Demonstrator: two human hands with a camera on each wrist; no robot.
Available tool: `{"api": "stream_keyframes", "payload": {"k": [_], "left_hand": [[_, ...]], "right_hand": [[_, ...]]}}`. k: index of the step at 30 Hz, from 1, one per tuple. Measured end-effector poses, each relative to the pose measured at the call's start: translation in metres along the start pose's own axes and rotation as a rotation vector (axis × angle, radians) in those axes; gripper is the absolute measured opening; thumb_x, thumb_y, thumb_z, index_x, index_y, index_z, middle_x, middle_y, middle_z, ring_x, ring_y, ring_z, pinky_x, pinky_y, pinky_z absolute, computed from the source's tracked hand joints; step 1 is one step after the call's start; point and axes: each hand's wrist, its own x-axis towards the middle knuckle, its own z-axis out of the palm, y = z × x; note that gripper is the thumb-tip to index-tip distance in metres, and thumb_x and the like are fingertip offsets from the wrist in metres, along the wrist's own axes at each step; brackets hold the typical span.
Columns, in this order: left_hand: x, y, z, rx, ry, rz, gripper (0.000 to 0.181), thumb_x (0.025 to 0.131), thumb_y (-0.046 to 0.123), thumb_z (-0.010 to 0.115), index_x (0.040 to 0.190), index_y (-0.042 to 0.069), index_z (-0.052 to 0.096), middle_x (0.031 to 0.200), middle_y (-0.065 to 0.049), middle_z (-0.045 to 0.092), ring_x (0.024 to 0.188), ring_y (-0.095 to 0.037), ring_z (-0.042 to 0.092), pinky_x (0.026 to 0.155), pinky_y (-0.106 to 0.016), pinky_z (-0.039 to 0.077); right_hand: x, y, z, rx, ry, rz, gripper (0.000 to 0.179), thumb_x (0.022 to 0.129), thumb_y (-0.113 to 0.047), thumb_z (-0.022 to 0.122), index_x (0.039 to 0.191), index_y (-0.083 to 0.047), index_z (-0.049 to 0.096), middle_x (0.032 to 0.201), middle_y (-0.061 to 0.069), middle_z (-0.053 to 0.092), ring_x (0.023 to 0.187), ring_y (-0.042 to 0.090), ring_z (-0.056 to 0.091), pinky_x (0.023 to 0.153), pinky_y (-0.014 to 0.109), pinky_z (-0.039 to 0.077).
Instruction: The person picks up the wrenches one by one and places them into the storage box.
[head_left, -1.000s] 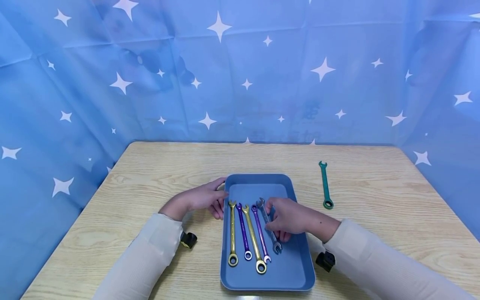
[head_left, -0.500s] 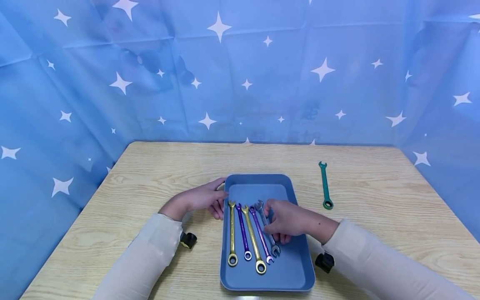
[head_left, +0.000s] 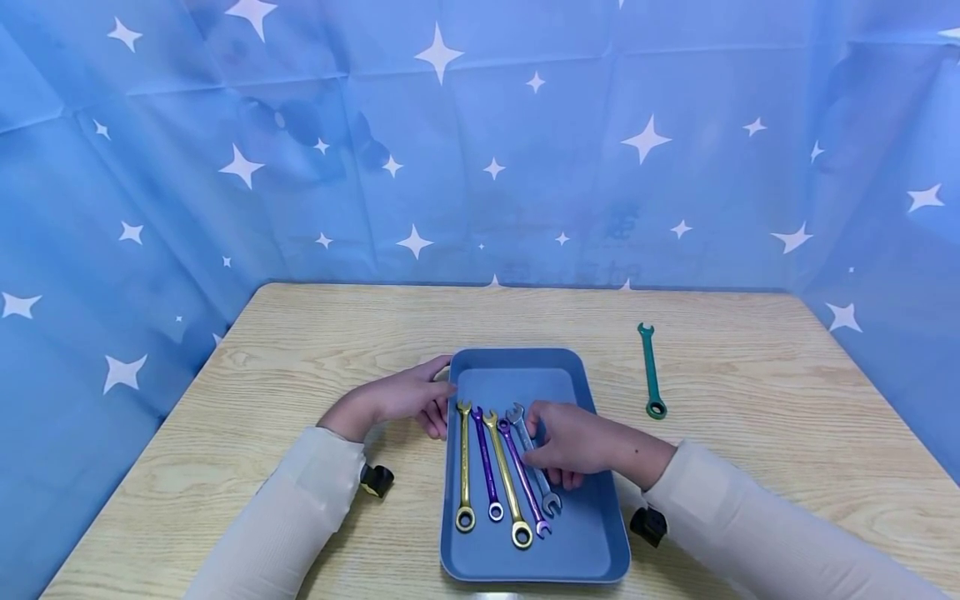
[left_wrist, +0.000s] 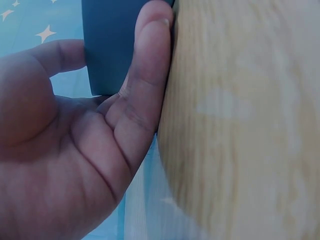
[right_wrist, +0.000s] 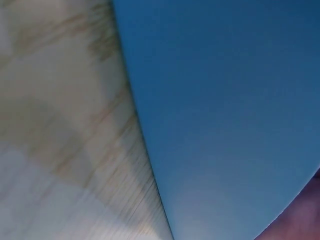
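My left hand holds the left side of a blue-grey tray, thumb at the rim and fingers along the outer wall. In the left wrist view, fingers lie against that wall. Inside the tray my right hand pinches a silver open-end wrench, which lies slanted. Left of it, close alongside, is a light purple wrench. Further left lie a gold wrench, a darker purple wrench and another gold wrench. The right wrist view shows mostly the tray's outer wall.
A green wrench lies on the wooden table, right of the tray. A blue curtain with white stars hangs behind the table. Black wrist cameras sit under both forearms.
The silver wrench has shifted slightly left and toward the person with my right hand. The light purple wrench has slid nearer, its far end leftward and its near end rightward. My left hand stays put.
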Motion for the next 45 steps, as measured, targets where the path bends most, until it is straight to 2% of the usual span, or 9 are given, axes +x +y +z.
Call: {"api": "stream_keyframes", "payload": {"k": [27, 30, 38, 41, 45], "left_hand": [[-0.001, 0.004, 0.003, 0.014, -0.005, 0.01, 0.061, 0.107, 0.024, 0.041, 0.161, 0.028, 0.012, 0.081, -0.016, 0.068, 0.067, -0.023, 0.07, 0.07, -0.041, 0.063], [-0.001, 0.004, 0.003, 0.016, -0.008, 0.014, 0.06, 0.107, 0.024, 0.041, 0.161, 0.027, 0.012, 0.081, -0.016, 0.068, 0.067, -0.022, 0.07, 0.07, -0.041, 0.063], [0.001, 0.001, 0.002, 0.021, 0.003, 0.005, 0.06, 0.107, 0.024, 0.041, 0.16, 0.028, 0.014, 0.082, -0.016, 0.068, 0.068, -0.024, 0.07, 0.069, -0.041, 0.063], [0.0, 0.0, 0.001, 0.021, 0.008, -0.001, 0.061, 0.107, 0.025, 0.042, 0.16, 0.028, 0.013, 0.083, -0.016, 0.068, 0.068, -0.024, 0.071, 0.07, -0.041, 0.063], [0.0, -0.001, 0.001, 0.021, 0.01, 0.0, 0.061, 0.107, 0.026, 0.042, 0.16, 0.028, 0.013, 0.083, -0.017, 0.069, 0.068, -0.024, 0.071, 0.069, -0.04, 0.063]], "right_hand": [[-0.003, 0.0, 0.002, -0.028, 0.026, 0.031, 0.022, 0.096, -0.021, 0.068, 0.104, -0.01, 0.05, 0.059, 0.008, 0.065, 0.043, 0.017, 0.061, 0.041, 0.03, 0.054], [-0.005, 0.001, 0.0, -0.012, 0.024, -0.002, 0.021, 0.097, -0.021, 0.066, 0.104, -0.01, 0.05, 0.061, 0.007, 0.064, 0.045, 0.017, 0.061, 0.041, 0.031, 0.054], [-0.008, 0.009, -0.006, 0.057, 0.06, -0.163, 0.01, 0.101, -0.016, 0.057, 0.105, -0.009, 0.052, 0.067, 0.007, 0.062, 0.051, 0.019, 0.065, 0.047, 0.034, 0.057], [-0.008, 0.011, -0.008, 0.079, 0.102, -0.19, 0.007, 0.103, -0.014, 0.054, 0.105, -0.007, 0.054, 0.067, 0.006, 0.061, 0.051, 0.02, 0.064, 0.049, 0.034, 0.058], [-0.011, 0.013, -0.015, 0.095, 0.212, -0.207, 0.01, 0.103, -0.014, 0.052, 0.105, -0.004, 0.056, 0.065, 0.006, 0.059, 0.051, 0.021, 0.062, 0.049, 0.036, 0.057]]}}
